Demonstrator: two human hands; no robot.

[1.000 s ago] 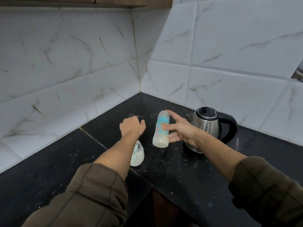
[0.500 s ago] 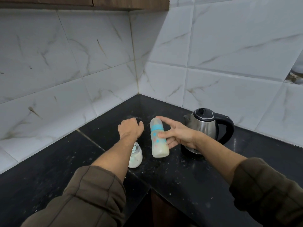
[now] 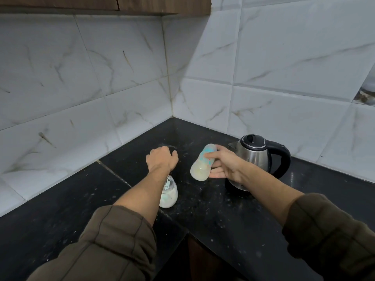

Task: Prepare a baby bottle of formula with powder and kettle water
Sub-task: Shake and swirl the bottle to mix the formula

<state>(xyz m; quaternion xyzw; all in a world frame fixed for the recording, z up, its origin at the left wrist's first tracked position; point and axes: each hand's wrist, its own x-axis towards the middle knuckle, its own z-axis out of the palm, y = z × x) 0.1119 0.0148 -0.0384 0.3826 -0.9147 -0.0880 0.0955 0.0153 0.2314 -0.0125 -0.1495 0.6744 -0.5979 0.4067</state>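
Head view showed the right hand [image 3: 224, 166] gripping the tilted baby bottle [image 3: 203, 163], its long axis leaning away toward the kettle [image 3: 251, 155]; the left hand [image 3: 161, 161] was curled closed, apparently empty.

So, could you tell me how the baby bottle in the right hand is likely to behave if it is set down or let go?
The baby bottle is a rounded cylinder held tilted by the right hand, so released like this it would probably tip and roll on the black counter. Pale liquid fills the lower part, so it likely feels bottom-heavy. Its smooth wall may be slippery.

Both arms extended; left hand [image 3: 161, 161] loosely fisted, right hand [image 3: 225, 165] gripping.
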